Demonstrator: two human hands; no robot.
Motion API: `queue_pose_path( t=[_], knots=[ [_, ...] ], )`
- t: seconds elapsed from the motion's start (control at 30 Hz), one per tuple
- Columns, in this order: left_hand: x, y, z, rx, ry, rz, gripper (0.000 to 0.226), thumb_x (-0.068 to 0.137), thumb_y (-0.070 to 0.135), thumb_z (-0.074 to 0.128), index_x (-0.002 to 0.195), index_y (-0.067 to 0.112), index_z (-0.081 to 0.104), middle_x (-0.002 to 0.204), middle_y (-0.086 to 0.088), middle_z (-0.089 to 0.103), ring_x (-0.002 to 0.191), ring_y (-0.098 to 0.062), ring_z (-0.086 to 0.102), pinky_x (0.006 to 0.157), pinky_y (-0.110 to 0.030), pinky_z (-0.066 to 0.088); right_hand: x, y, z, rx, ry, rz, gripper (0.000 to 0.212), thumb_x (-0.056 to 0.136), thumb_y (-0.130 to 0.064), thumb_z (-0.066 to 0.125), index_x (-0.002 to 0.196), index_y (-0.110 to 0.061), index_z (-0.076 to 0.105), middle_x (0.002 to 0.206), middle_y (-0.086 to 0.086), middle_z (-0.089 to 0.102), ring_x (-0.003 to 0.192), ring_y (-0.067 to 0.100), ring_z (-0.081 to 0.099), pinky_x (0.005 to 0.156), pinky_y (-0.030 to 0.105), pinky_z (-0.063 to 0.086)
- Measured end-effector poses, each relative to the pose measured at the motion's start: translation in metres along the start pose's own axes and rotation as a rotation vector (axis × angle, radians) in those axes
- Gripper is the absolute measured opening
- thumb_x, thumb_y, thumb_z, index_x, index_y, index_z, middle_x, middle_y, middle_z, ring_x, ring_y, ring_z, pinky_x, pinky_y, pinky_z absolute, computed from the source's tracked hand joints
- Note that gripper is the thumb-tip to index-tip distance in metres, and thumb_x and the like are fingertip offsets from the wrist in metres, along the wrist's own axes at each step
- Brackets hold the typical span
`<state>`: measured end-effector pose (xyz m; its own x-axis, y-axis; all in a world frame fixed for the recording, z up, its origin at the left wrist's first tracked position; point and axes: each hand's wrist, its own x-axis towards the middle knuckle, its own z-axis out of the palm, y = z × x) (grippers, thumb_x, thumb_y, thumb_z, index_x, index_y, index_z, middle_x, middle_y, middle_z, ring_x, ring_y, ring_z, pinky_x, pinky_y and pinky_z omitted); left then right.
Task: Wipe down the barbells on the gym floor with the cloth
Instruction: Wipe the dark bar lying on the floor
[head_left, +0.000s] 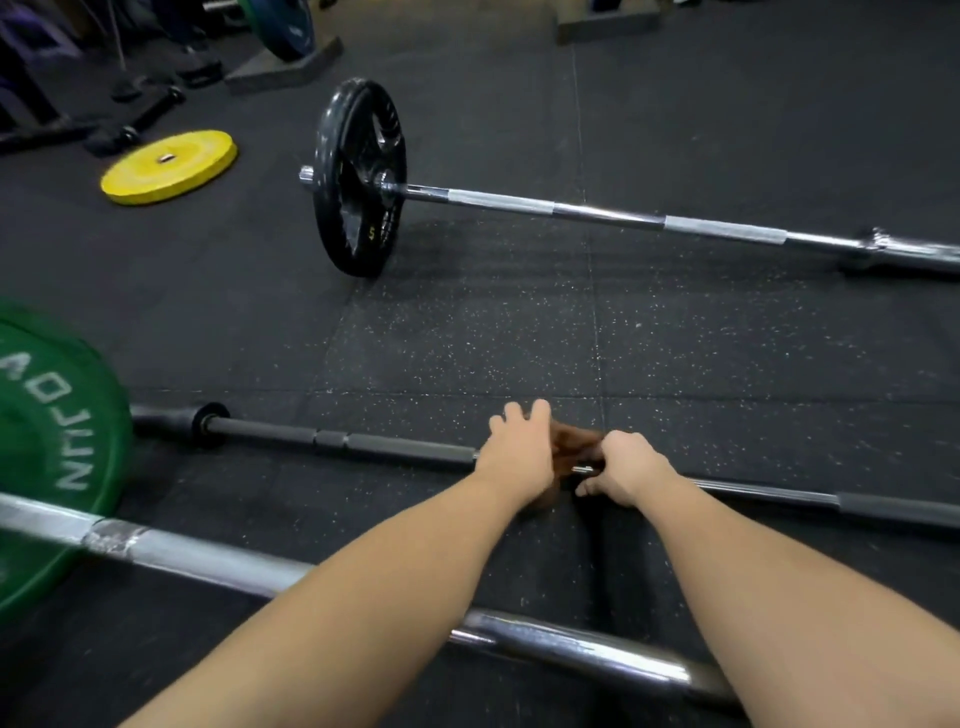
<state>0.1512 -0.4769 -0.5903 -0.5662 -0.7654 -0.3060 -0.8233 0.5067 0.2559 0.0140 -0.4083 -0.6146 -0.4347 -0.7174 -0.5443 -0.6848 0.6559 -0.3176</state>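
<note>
Currently, three barbells lie on the floor (727, 338): a far bar (597, 214) with a black plate (358, 176), a near chrome bar (208, 558) by a green plate (52, 441), and a black bar (363, 444) between. On the black bar the left hand (514, 460) spreads its fingers over a brown cloth (574, 441). The right hand (631, 473) curls round the bar, apparently gripping the cloth.

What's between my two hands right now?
In the head view, a brown cloth sits between the left hand and right hand, over the black barbell, with a short bit of bare bar showing.
</note>
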Motion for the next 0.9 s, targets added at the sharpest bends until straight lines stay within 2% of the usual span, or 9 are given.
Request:
queue_pose_path(
  t=[0.13,0.3,0.43,0.5,0.57,0.67,0.73,0.83,0.9],
  knots=[
    [0.017,-0.058,-0.037,-0.072,-0.059,-0.323,0.056,0.095,0.024,0.061,0.143,0.013,0.034,0.145,-0.020,0.035,0.133,-0.045,0.042,0.106,-0.050,0.041,0.004,-0.001,0.006,0.112,0.032,0.132,0.060,0.075,-0.038,0.090,0.129,-0.029,0.066,0.128,0.002,0.066,0.127,0.025,0.055,0.109,0.035,0.039],
    [0.029,-0.060,-0.058,-0.108,-0.076,-0.393,0.067,0.093,0.037,0.065,0.146,0.011,0.033,0.146,-0.024,0.040,0.131,-0.045,0.048,0.108,-0.050,0.044,0.000,-0.004,0.001,0.128,-0.002,0.139,0.059,0.074,-0.038,0.091,0.127,-0.028,0.067,0.126,0.002,0.066,0.126,0.024,0.056,0.107,0.036,0.036],
    [0.005,0.001,-0.011,-0.170,-0.128,-0.182,0.064,0.091,0.052,0.066,0.139,0.022,0.036,0.142,-0.020,0.043,0.132,-0.045,0.043,0.114,-0.052,0.035,-0.004,-0.003,0.000,0.069,0.088,0.088,0.041,0.082,-0.033,0.081,0.120,-0.028,0.068,0.126,0.003,0.067,0.124,0.025,0.059,0.102,0.034,0.040],
    [0.000,0.015,-0.003,-0.085,-0.184,0.005,0.056,0.094,0.043,0.065,0.140,0.028,0.037,0.137,-0.016,0.037,0.129,-0.046,0.040,0.109,-0.052,0.032,-0.002,-0.001,0.001,0.053,0.114,0.087,0.036,0.083,-0.035,0.075,0.115,-0.025,0.066,0.123,0.004,0.067,0.119,0.027,0.061,0.099,0.035,0.044],
    [0.002,0.008,-0.007,-0.029,-0.181,0.094,0.046,0.095,0.028,0.062,0.137,0.029,0.042,0.132,-0.013,0.036,0.124,-0.044,0.042,0.100,-0.050,0.038,0.000,-0.001,-0.001,0.041,0.080,0.082,0.041,0.075,-0.042,0.083,0.111,-0.028,0.069,0.117,0.001,0.069,0.117,0.026,0.062,0.096,0.035,0.045],
    [0.013,-0.025,-0.018,-0.057,-0.152,-0.023,0.037,0.093,0.022,0.062,0.127,0.029,0.050,0.133,-0.012,0.039,0.123,-0.042,0.045,0.101,-0.048,0.043,0.003,-0.001,-0.003,0.051,0.038,0.068,0.049,0.071,-0.046,0.090,0.115,-0.034,0.071,0.119,0.000,0.069,0.121,0.024,0.061,0.096,0.034,0.043],
    [0.020,-0.054,-0.030,-0.095,-0.125,-0.192,0.032,0.092,0.023,0.059,0.124,0.030,0.054,0.135,-0.013,0.041,0.123,-0.043,0.049,0.105,-0.046,0.045,0.006,0.000,-0.003,0.060,0.041,0.069,0.060,0.072,-0.045,0.090,0.126,-0.033,0.068,0.126,-0.001,0.068,0.124,0.023,0.059,0.101,0.034,0.043],
    [0.026,-0.090,-0.044,-0.147,-0.107,-0.413,0.029,0.093,0.027,0.057,0.122,0.030,0.052,0.141,-0.015,0.037,0.125,-0.042,0.049,0.107,-0.049,0.044,0.007,0.000,-0.002,0.068,0.044,0.072,0.062,0.073,-0.043,0.090,0.128,-0.031,0.067,0.126,-0.001,0.068,0.122,0.024,0.060,0.101,0.034,0.043],
    [0.025,-0.084,-0.039,-0.157,-0.117,-0.424,0.035,0.094,0.026,0.057,0.128,0.027,0.048,0.143,-0.016,0.034,0.128,-0.044,0.046,0.108,-0.051,0.044,0.006,0.000,-0.003,0.064,0.041,0.069,0.062,0.072,-0.043,0.091,0.128,-0.031,0.067,0.126,-0.001,0.068,0.122,0.024,0.060,0.101,0.034,0.044]
  ],
)
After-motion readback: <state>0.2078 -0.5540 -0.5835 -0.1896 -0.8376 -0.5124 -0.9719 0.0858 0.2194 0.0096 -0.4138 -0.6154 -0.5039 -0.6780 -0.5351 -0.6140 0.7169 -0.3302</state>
